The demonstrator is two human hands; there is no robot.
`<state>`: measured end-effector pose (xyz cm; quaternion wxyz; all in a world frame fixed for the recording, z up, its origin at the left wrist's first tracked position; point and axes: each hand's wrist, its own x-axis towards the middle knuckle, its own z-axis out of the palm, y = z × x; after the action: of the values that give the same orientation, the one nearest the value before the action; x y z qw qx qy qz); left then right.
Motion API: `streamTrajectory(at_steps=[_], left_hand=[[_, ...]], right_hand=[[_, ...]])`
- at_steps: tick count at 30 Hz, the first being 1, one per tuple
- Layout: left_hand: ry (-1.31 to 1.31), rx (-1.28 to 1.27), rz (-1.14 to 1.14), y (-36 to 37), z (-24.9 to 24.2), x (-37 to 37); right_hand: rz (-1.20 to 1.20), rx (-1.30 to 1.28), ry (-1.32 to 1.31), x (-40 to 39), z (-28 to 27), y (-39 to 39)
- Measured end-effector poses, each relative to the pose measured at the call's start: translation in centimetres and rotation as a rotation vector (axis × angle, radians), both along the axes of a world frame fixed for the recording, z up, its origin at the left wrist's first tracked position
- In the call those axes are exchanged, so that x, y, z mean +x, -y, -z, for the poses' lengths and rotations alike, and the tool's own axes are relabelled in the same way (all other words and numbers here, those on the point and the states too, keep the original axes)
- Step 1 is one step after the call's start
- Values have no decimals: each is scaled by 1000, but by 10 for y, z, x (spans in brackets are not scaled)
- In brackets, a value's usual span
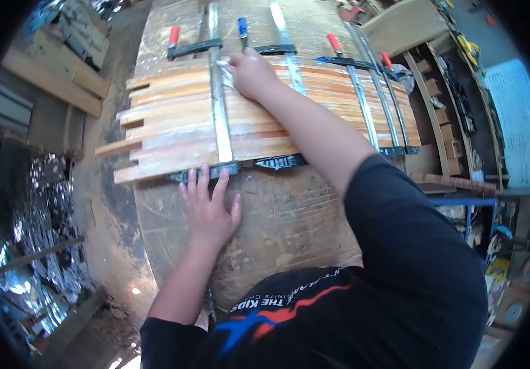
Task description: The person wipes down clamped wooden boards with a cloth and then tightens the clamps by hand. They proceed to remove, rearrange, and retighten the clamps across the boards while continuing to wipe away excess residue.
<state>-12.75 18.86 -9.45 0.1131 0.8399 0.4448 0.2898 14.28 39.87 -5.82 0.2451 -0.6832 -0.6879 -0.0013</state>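
A panel of wooden strips [172,132] lies across the workbench, its left ends uneven. Several bar clamps span it, among them a steel bar clamp [220,123] near the left end. My left hand [208,212] is open, palm down, its fingertips at the near black clamp jaw [228,168]. Over the far edge of the panel, my right hand [251,74] is closed on a crumpled white rag [225,72], which rests against the strips beside the bar. Just beyond that hand stands a blue clamp handle [242,26].
A red clamp handle [174,34] rises at the far left, another red handle [333,42] at the right. The worn wooden workbench [277,227] extends toward me. Shelving with wood pieces [443,117] is at the right, and stacked boards [56,77] are at the left.
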Motion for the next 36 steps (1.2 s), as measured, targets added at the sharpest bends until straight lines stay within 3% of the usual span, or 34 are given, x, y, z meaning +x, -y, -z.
streamTrajectory(at_steps=[5, 11, 12, 14, 16, 21, 24, 27, 29, 32, 36], left_hand=[[5, 20, -16, 2, 2, 3], [-1, 15, 1, 1, 3, 5], [-2, 15, 3, 2, 3, 3], [-1, 29, -4, 0, 2, 3], [-5, 41, -5, 1, 2, 3], [-2, 55, -10, 0, 4, 3], [0, 32, -18, 3, 6, 2], [5, 3, -3, 1, 3, 0], [15, -11, -7, 1, 2, 1], [-2, 7, 9, 1, 2, 1], [-13, 44, 10, 2, -1, 2]], right_hand=[[116, 77, 7, -19, 6, -8], [-166, -448, 78, -44, -57, 175], [-115, -390, 137, -28, -52, 178], [59, -301, 292, 26, -31, 144], [246, -255, 279, 62, -47, 93], [363, -195, 297, 75, -26, -1], [259, -168, 245, 62, -16, 36], [130, -460, 85, 11, -42, 136], [-102, -404, 18, -16, -46, 203], [-209, -345, 35, -12, -58, 211], [86, -170, 190, 47, -27, 106]])
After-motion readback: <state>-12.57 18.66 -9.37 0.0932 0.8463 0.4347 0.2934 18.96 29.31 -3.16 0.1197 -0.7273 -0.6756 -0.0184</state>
